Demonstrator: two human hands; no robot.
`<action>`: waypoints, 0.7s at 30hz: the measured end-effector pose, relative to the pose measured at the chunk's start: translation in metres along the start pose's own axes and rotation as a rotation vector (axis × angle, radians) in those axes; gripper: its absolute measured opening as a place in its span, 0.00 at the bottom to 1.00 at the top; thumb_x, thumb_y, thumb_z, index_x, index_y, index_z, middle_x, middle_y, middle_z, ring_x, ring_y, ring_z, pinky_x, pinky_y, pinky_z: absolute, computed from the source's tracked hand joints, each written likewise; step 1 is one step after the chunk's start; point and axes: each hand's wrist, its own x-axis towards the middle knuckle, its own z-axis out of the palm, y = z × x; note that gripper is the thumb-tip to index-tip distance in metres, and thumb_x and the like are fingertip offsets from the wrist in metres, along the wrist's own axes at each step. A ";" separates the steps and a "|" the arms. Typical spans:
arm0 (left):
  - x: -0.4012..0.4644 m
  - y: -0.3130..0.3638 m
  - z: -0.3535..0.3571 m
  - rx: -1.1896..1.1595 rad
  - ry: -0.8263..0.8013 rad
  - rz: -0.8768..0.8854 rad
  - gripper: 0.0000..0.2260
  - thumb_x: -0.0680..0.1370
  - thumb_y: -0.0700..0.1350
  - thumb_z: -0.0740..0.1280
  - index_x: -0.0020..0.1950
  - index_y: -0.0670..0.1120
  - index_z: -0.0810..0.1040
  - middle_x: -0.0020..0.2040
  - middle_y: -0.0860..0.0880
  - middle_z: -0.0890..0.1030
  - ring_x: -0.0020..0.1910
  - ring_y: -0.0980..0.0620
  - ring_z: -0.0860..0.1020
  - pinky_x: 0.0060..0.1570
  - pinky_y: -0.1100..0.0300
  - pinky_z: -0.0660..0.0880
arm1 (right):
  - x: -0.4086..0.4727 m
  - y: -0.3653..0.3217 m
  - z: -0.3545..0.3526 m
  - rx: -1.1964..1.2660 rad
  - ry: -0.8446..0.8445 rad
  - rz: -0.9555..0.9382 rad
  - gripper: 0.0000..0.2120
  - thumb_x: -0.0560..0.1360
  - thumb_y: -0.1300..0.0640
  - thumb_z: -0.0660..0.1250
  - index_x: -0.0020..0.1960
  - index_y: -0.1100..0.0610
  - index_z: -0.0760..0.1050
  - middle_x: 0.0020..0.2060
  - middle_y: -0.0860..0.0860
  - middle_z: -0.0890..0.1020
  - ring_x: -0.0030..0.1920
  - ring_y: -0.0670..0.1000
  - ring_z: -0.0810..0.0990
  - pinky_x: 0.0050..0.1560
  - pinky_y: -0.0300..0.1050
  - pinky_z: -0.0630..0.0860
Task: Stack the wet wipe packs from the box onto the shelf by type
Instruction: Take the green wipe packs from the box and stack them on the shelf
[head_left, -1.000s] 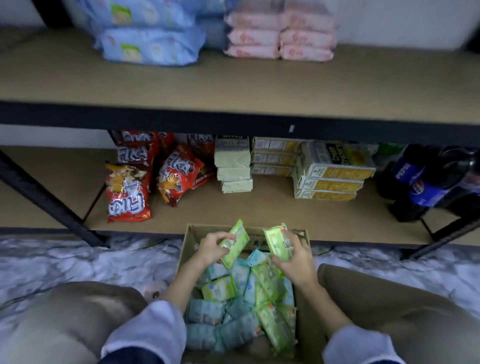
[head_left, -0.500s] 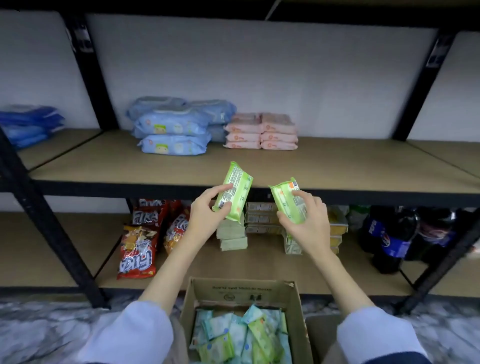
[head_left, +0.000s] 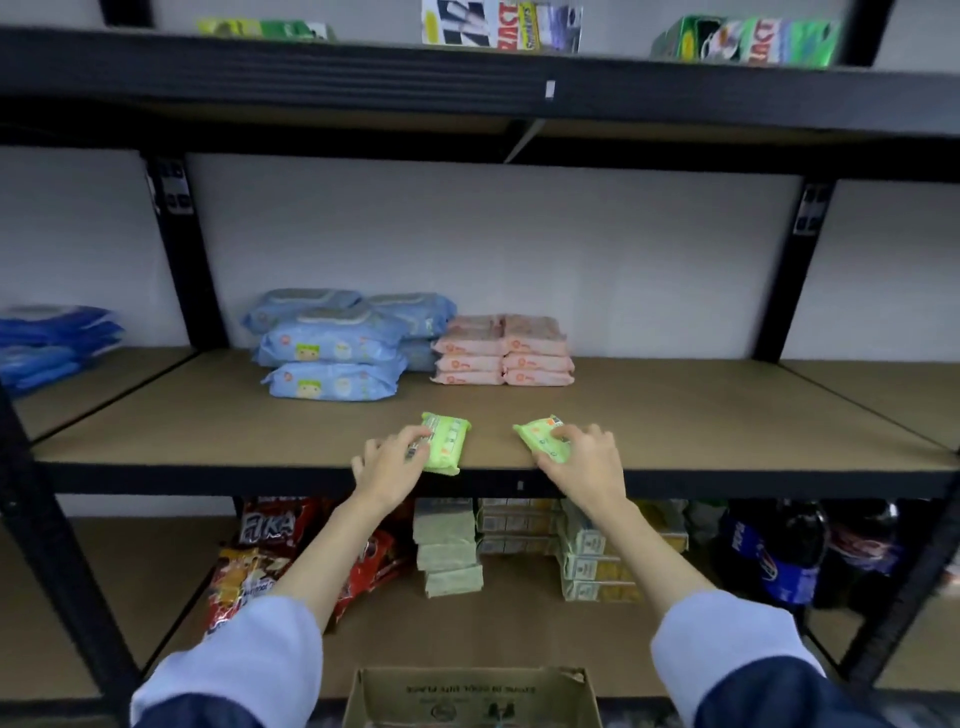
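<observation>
Two green wet wipe packs lie flat near the front edge of the middle shelf (head_left: 701, 415). My left hand (head_left: 387, 462) holds the left green pack (head_left: 447, 441) with fingers over its near end. My right hand (head_left: 582, 457) holds the right green pack (head_left: 540, 436) the same way. Behind them stand a stack of blue wipe packs (head_left: 332, 348) and, to its right, a double stack of pink wipe packs (head_left: 504, 353). The cardboard box (head_left: 472, 696) shows only its far rim at the bottom edge.
More blue packs (head_left: 47, 338) sit in the left bay. The lower shelf holds red snack bags (head_left: 270, 540), pale boxes (head_left: 449, 545), yellow cartons (head_left: 592, 556) and cola bottles (head_left: 784, 551). Boxed goods (head_left: 498, 23) line the top shelf. Black uprights (head_left: 182, 249) frame the bay.
Both hands rose from the box with a green pack each and set the packs down flat on the middle shelf's front. The view tilted upward.
</observation>
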 end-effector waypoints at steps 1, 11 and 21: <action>-0.002 0.000 0.001 0.041 0.008 0.020 0.14 0.81 0.51 0.55 0.65 0.56 0.70 0.69 0.51 0.69 0.67 0.45 0.62 0.63 0.52 0.56 | -0.002 0.000 -0.001 -0.024 -0.006 -0.011 0.26 0.74 0.42 0.64 0.67 0.54 0.70 0.60 0.56 0.73 0.59 0.56 0.69 0.59 0.46 0.67; -0.008 0.006 0.007 0.176 0.107 0.506 0.17 0.76 0.43 0.66 0.64 0.53 0.73 0.62 0.51 0.73 0.59 0.49 0.72 0.57 0.58 0.67 | -0.018 0.014 -0.012 -0.171 0.008 -0.274 0.21 0.76 0.53 0.62 0.69 0.46 0.66 0.59 0.50 0.74 0.56 0.53 0.72 0.51 0.44 0.71; 0.005 -0.031 -0.017 -0.320 0.107 0.082 0.16 0.76 0.48 0.68 0.64 0.53 0.74 0.58 0.44 0.76 0.59 0.48 0.70 0.55 0.59 0.65 | 0.002 0.028 -0.031 0.009 -0.238 0.061 0.21 0.79 0.44 0.55 0.70 0.46 0.65 0.65 0.56 0.71 0.64 0.58 0.69 0.61 0.50 0.68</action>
